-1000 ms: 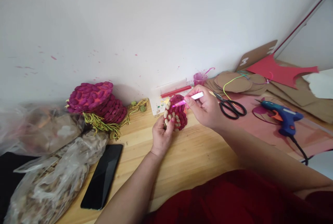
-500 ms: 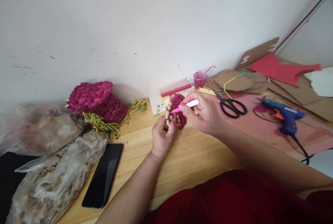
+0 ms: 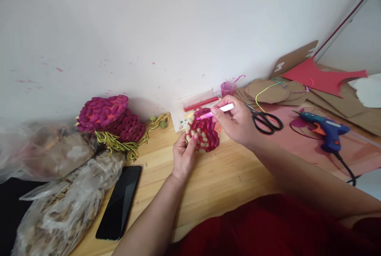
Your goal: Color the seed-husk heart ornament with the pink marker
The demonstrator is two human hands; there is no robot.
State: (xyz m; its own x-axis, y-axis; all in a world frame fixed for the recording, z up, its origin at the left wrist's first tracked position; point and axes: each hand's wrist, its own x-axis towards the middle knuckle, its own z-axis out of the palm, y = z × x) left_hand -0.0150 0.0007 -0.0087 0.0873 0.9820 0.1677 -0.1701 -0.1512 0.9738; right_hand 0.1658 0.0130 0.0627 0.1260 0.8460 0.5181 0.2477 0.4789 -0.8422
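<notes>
While I watched, my left hand [image 3: 183, 155] gripped the peanut disc [image 3: 212, 139] mid-frame.
My right hand [image 3: 236, 124] pinched a pink-ended tool [image 3: 226, 107].

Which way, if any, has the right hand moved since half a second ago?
Yes: the right hand has moved up and slightly right in the picture, closer to the pink-stained cup, which has stayed put.
</notes>
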